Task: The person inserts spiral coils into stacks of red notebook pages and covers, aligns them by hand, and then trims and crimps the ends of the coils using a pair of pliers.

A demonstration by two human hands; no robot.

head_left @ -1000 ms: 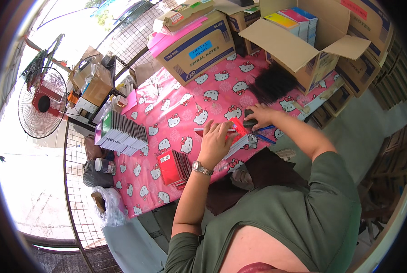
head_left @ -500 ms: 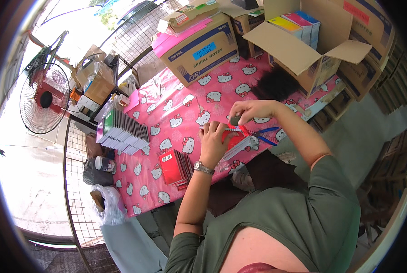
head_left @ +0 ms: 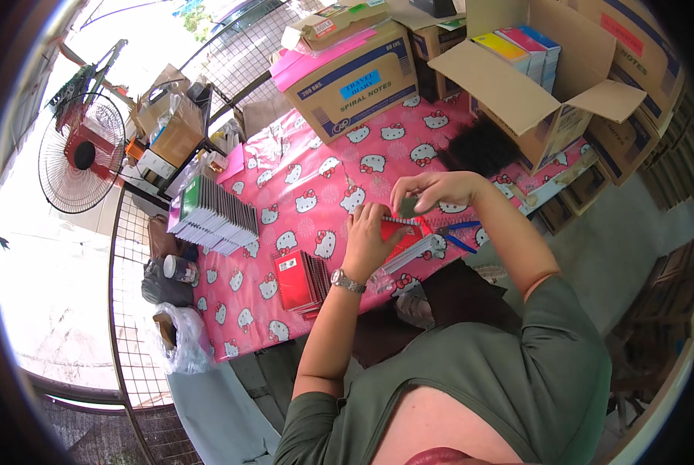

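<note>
From afar I'm watching a pink-covered table (head_left: 333,203) that is carrying a stack of red notebooks (head_left: 293,280) near its front edge, probably for easy reach. A red notebook (head_left: 411,239) is lying beneath the left hand (head_left: 369,239), whose fingers are resting spread over it, seemingly to steady it. The right hand (head_left: 437,188) is hanging near blue-handled pliers (head_left: 463,225), pinching a small dark block (head_left: 409,208) near the notebook's far edge.
</note>
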